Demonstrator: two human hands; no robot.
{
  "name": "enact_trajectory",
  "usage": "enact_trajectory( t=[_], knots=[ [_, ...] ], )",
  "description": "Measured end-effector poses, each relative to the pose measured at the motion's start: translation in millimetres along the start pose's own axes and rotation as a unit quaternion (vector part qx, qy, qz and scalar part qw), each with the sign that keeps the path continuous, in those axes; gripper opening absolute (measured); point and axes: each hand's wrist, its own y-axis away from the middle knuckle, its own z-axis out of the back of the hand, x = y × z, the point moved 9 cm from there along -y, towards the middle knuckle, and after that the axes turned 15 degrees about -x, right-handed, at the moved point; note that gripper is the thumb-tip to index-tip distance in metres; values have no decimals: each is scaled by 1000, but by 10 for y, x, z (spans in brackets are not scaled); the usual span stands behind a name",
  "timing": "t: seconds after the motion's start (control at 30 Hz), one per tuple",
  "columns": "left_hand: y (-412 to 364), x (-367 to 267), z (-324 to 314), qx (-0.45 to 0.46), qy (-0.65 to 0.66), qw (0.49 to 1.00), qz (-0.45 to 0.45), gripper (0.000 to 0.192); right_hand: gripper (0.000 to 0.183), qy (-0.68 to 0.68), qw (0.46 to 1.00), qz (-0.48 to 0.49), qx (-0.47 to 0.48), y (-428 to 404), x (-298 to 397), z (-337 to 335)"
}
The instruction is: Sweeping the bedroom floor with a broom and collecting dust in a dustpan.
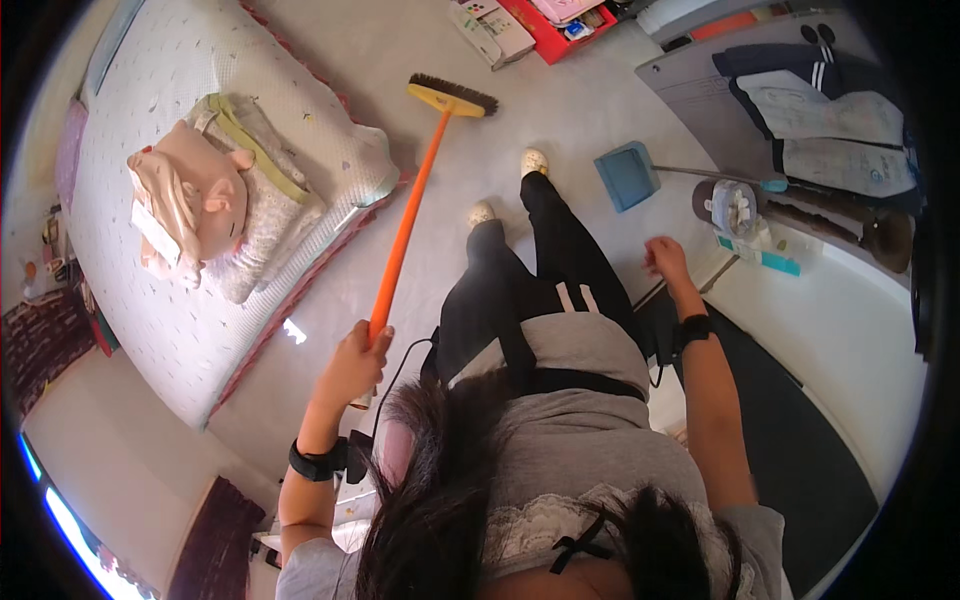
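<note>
My left hand (354, 365) grips the orange handle (415, 202) of a push broom near its top end. The broom's yellow head (448, 101) with dark bristles rests on the pale floor ahead of my feet. My right hand (666, 260) hangs at my right side with its fingers loosely curled, and nothing shows in it. Beyond that hand a blue dustpan (627, 176) lies on the floor. Its thin metal handle (705, 174) runs right, toward a blue-tipped end by the furniture.
A bed (315, 142) on the left holds a pink plush pig (217, 195) on a folded blanket (281, 240). A red box (559, 45) and a carton (491, 34) sit ahead. Clothes (825, 112) hang at right, above a clear tub (733, 208). A dark mat (765, 442) lies right.
</note>
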Motion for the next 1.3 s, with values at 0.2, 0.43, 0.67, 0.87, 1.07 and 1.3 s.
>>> enact_trajectory(
  t=[0.2, 0.43, 0.67, 0.87, 1.07, 1.3],
  knots=[
    [24, -502, -296, 90, 1, 995, -51, 33, 23, -80, 939, -23, 333, 1093, 975, -1255],
    [158, -1074, -809, 224, -39, 971, -73, 24, 32, -130, 842, -202, 483, 1880, 1051, -1658],
    [700, -2206, -1688, 345, -180, 841, -377, 27, 8, -401, 796, -397, 220, 1414, 490, -1027],
    [1346, -3417, -2503, 363, -165, 721, -567, 21, 18, -697, 576, -397, 155, 894, -66, 404],
    [795, -4361, -3468, 102, -355, 670, -644, 20, 12, -863, 374, -306, 149, 941, -687, 1362],
    [274, -5643, -4549, -95, -478, 457, -744, 37, 16, -834, 403, -374, 44, 753, -1347, 1650]
  ],
)
